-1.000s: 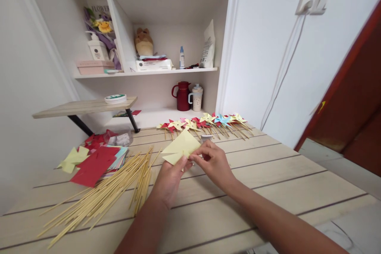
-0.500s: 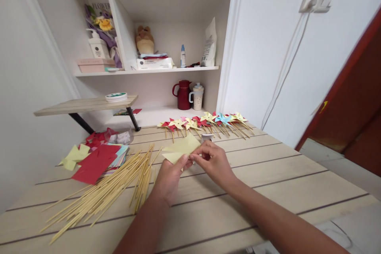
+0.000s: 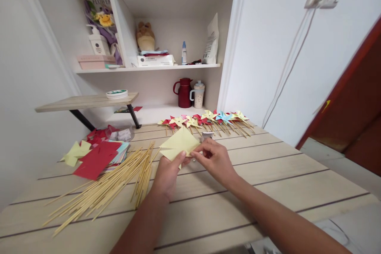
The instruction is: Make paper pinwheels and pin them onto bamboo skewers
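Note:
A square of pale yellow paper [image 3: 180, 139] with slits cut in from its corners is held above the table, tilted toward me. My left hand [image 3: 168, 172] is closed on its lower edge, thumb on top and fingers beneath. My right hand [image 3: 214, 160] pinches at the paper's right corner with thumb and index finger. A tiny shiny white dot shows just below those fingertips; I cannot tell what it is. Behind the right hand stands a small open grey-white box [image 3: 207, 135], partly hidden. Left of my hands lie many thin wooden sticks [image 3: 110, 188].
Finished paper pinwheels [image 3: 208, 118] on sticks lie in a row along the table's back. Red paper sheets [image 3: 98, 159], a yellow cut piece [image 3: 76, 152] and a clear tub [image 3: 120, 134] are at the left, near a small raised shelf [image 3: 86, 101]. A red jug [image 3: 184, 93] and cup [image 3: 198, 94] stand behind.
The yellow paper has turned so that more of its face shows toward me. Both hands remain at its lower and right edges. The camera view has shifted slightly.

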